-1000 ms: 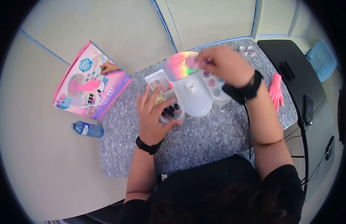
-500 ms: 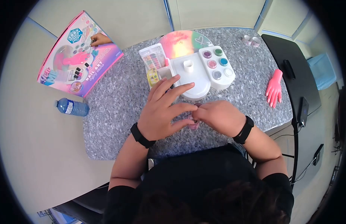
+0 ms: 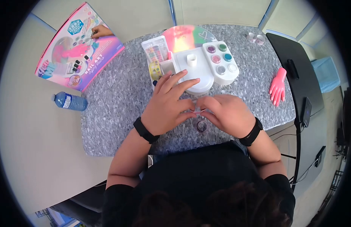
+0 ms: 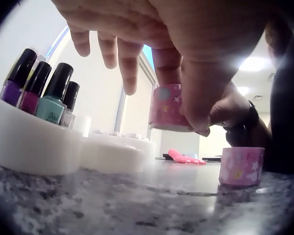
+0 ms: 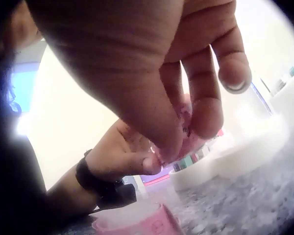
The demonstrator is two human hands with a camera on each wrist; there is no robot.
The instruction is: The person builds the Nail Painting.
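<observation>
Both hands meet in front of the white nail station. My left hand holds a small pink roll printed with stars between thumb and index finger, its other fingers spread. From the other side, the thumb and fingers of my right hand pinch the same roll, hiding most of it in the head view. A second pink star-print roll stands on the grey speckled table just below the hands. Beside the left hand, several nail polish bottles with black caps stand in the station's holder.
Lidded glitter pots fill the station's right side. A sticker sheet leans on its left. A pink model hand lies at right, with two more small rolls behind. The product box and water bottle are at left.
My right hand has come from above the station's back down to the front, meeting the left hand. One roll is now between both hands, and another stands uncovered below them.
</observation>
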